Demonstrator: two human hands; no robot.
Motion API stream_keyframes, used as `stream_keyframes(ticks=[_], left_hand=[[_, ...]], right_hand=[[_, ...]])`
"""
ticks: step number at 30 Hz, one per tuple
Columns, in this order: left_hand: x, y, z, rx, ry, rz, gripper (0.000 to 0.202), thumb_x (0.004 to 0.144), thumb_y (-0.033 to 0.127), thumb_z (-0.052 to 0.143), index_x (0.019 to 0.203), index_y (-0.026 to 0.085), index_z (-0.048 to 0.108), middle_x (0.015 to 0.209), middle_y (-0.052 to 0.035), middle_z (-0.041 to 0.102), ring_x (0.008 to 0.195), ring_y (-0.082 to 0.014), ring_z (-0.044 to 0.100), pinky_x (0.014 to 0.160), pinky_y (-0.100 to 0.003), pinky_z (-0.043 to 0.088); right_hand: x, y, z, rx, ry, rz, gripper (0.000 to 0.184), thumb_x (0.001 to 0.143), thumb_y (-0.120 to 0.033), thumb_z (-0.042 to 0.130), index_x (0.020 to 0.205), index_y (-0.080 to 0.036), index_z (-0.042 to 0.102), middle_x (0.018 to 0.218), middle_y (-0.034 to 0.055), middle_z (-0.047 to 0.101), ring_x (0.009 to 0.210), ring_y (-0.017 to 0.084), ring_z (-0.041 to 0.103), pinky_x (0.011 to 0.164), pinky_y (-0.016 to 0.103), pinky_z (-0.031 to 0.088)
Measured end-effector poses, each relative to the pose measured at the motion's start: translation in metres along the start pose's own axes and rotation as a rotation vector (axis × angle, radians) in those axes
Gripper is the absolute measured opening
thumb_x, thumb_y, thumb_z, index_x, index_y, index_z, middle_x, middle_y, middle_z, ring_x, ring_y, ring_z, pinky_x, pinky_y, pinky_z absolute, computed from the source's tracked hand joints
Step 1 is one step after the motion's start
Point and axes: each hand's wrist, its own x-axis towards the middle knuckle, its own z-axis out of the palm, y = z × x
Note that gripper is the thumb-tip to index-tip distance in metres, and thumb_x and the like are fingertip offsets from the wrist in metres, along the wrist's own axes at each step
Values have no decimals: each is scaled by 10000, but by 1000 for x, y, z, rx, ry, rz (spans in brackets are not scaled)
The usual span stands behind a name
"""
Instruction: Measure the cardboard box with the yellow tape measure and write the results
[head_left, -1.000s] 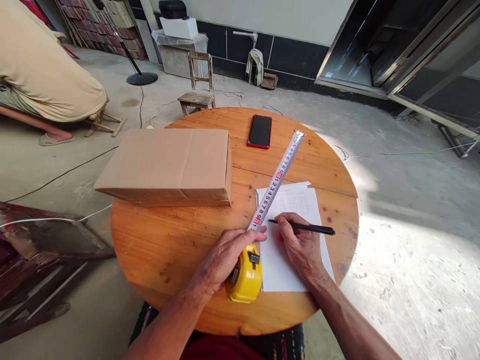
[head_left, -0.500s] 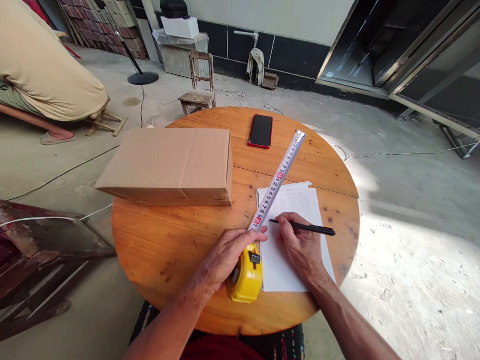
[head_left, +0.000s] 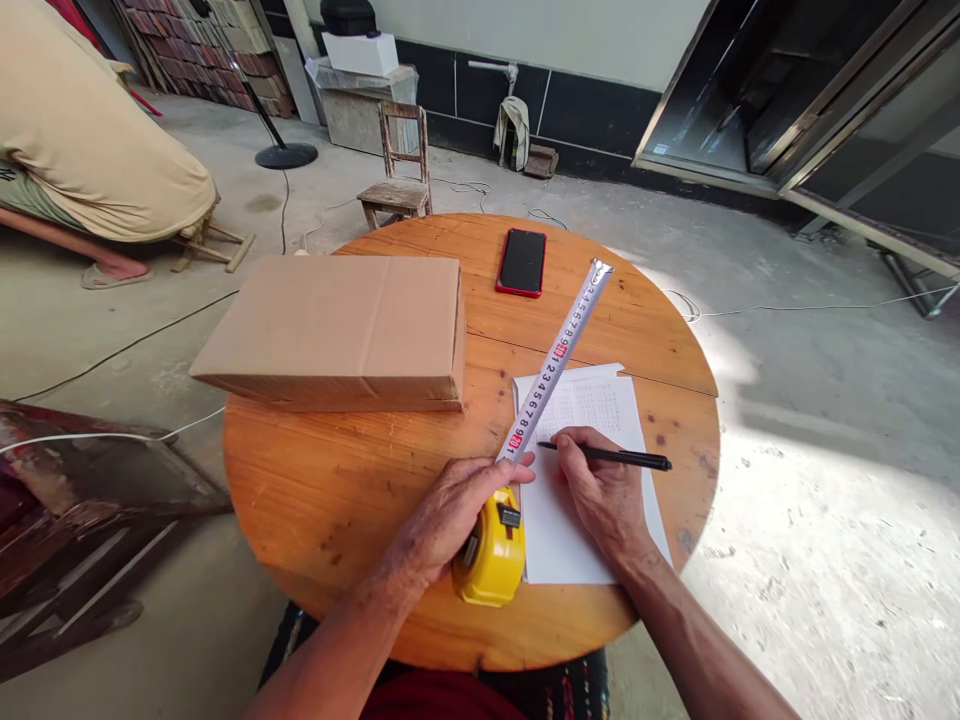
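My left hand (head_left: 442, 515) grips a yellow tape measure (head_left: 491, 555) at the near edge of a round wooden table (head_left: 337, 500). Its white blade (head_left: 559, 355) is pulled out and runs up and right across the table, one finger pressing it down. My right hand (head_left: 600, 490) holds a black pen (head_left: 611, 456) with its tip on a white sheet of paper (head_left: 577, 540) printed with small text. A flat brown cardboard box (head_left: 337, 330) lies on the table's left side, overhanging the edge.
A red-cased phone (head_left: 521, 262) lies face up at the far side of the table. A small wooden chair (head_left: 397, 165) stands behind the table. Another person in a beige top (head_left: 82, 140) sits at the far left. Cables cross the concrete floor.
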Motion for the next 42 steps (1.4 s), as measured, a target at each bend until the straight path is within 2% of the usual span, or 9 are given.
stream_keyframes(ticks=[9, 14, 18, 22, 25, 27, 31, 34, 42], left_hand=[[1, 1, 1, -55, -33, -5, 317, 821, 438, 548, 948, 216, 736, 1292, -47, 582, 1092, -256, 569, 907, -319, 403], [1, 1, 1, -48, -42, 17, 309, 828, 422, 537, 918, 203, 736, 1258, -60, 606, 1010, -236, 615, 889, -315, 411], [0, 0, 1, -31, -30, 40, 311, 820, 423, 537, 876, 189, 734, 1241, -67, 617, 916, -216, 643, 833, -308, 434], [0, 0, 1, -41, -51, 45, 328, 815, 432, 541, 876, 172, 730, 1243, -73, 614, 891, -207, 639, 755, -288, 447], [1, 0, 2, -59, -48, 28, 326, 809, 423, 550, 876, 160, 730, 1245, -82, 612, 872, -202, 640, 727, -278, 449], [1, -2, 2, -69, -43, 22, 313, 805, 412, 557, 862, 158, 732, 1240, -86, 616, 861, -199, 641, 728, -277, 449], [3, -5, 2, -58, -17, 47, 301, 804, 406, 556, 841, 163, 731, 1214, -79, 633, 860, -199, 640, 739, -281, 446], [2, -5, 2, -40, 3, 48, 305, 801, 406, 557, 850, 161, 733, 1207, -76, 636, 833, -193, 640, 726, -279, 444], [-1, -8, 3, -43, -11, 87, 320, 802, 411, 559, 864, 152, 735, 1218, -94, 625, 761, -171, 637, 694, -272, 436]], right_hand=[[0, 4, -2, 166, 140, -15, 167, 862, -331, 538, 833, -191, 623, 552, -30, 555, 498, 110, 505, 496, 246, 418], [6, 6, -1, 296, 157, 16, 230, 864, -360, 540, 1007, -194, 610, 726, 10, 617, 541, 117, 559, 501, 267, 466], [8, 2, -7, 330, 138, 19, 245, 863, -369, 539, 1028, -199, 603, 878, 42, 639, 646, 140, 618, 590, 304, 524], [4, -6, -19, 133, 97, -75, 251, 872, -341, 526, 1077, -212, 594, 972, 63, 654, 797, 179, 644, 725, 347, 535], [2, -5, -31, -209, 51, -286, 276, 887, -262, 486, 1148, -220, 564, 1044, 76, 645, 918, 198, 622, 801, 357, 504], [2, 1, -39, -503, -30, -414, 333, 883, -175, 447, 1202, -212, 536, 1121, 95, 618, 982, 217, 595, 823, 369, 483], [1, 18, -48, -937, -179, -509, 426, 836, -42, 410, 1217, -182, 537, 1239, 121, 562, 1116, 274, 518, 876, 416, 436], [-3, 29, -50, -976, -208, -523, 472, 804, -5, 402, 1229, -164, 531, 1270, 119, 543, 1165, 266, 484, 917, 407, 409], [-18, 34, -56, -807, -99, -505, 539, 734, 16, 382, 1230, -139, 523, 1254, 116, 553, 1131, 241, 503, 919, 402, 404]])
